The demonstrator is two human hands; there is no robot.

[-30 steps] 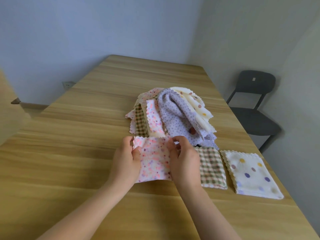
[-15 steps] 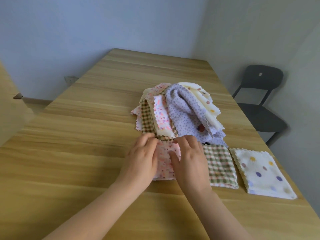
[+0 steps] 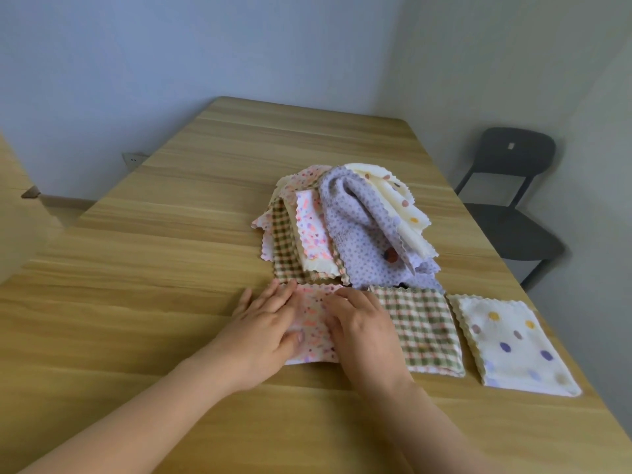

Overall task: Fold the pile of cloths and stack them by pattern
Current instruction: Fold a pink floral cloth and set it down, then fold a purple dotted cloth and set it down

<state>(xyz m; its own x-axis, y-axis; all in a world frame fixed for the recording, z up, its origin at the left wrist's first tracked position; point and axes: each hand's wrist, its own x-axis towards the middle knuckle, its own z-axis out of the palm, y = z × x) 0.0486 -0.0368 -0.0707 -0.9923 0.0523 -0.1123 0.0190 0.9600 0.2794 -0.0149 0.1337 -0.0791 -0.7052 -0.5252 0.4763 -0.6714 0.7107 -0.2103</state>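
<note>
Head view, nearest first. Pressing down on the folded pink cloth (image 3: 314,323), just in front of the pile (image 3: 355,227): left hand (image 3: 270,331) flat on its left half, right hand (image 3: 362,331) flat on its right half, fingers straight, nothing gripped or pinched. Looks like smoothing a fold, so probably close to done with this piece. Right of that, also in front of the pile: folded check cloth (image 3: 424,330), touching or just beside the pink one, cannot tell which. Further right, folded dotted cloth (image 3: 509,343), narrowly apart from the check. Three patterns begun, seemingly one piece each. Then the pile itself, unfolded: lilac speckled piece draped on top, cream spotted one on its right side, pink and check ones on its left, near hem lapping close to the folded row. All on a wooden table (image 3: 171,268). Right of and behind the pile, off the table, a dark chair (image 3: 513,213). Far left of the pile, a wall socket (image 3: 133,159). Risks, by judgement: could spring open again if released too fast, being soft and thick. Could drag the row askew when pulling the next piece from the pile, given so little gap. Could tip the dotted cloth off the nearby table edge with a rightward nudge.
</note>
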